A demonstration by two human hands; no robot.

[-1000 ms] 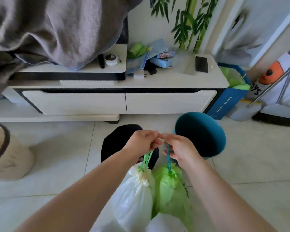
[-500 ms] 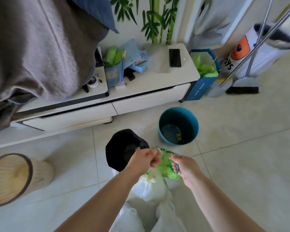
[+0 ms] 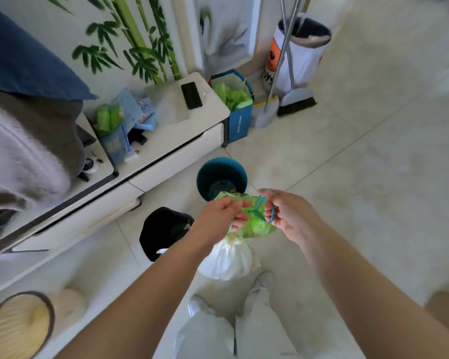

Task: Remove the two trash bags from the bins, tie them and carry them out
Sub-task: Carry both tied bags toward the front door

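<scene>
Two tied trash bags hang in front of me, above the floor. The white bag (image 3: 226, 260) dangles from my left hand (image 3: 219, 218), which is closed on its drawstring and touches the green bag's top. My right hand (image 3: 287, 216) grips the blue drawstring of the green bag (image 3: 257, 224), with the loop around its fingers. The teal bin (image 3: 221, 177) and the black bin (image 3: 163, 231) stand on the floor beyond the bags, both without a liner.
A low white cabinet (image 3: 166, 149) with a phone and packets runs along the wall on the left. Beside it stand a blue bag of green items (image 3: 237, 110), a dustpan and broom (image 3: 293, 97). A woven basket (image 3: 18, 327) sits at bottom left. My legs show below.
I have stood up and turned right: the bins and cabinet moved farther away and to the left. Both bags lifted with my hands, which stay close together on the drawstrings.
</scene>
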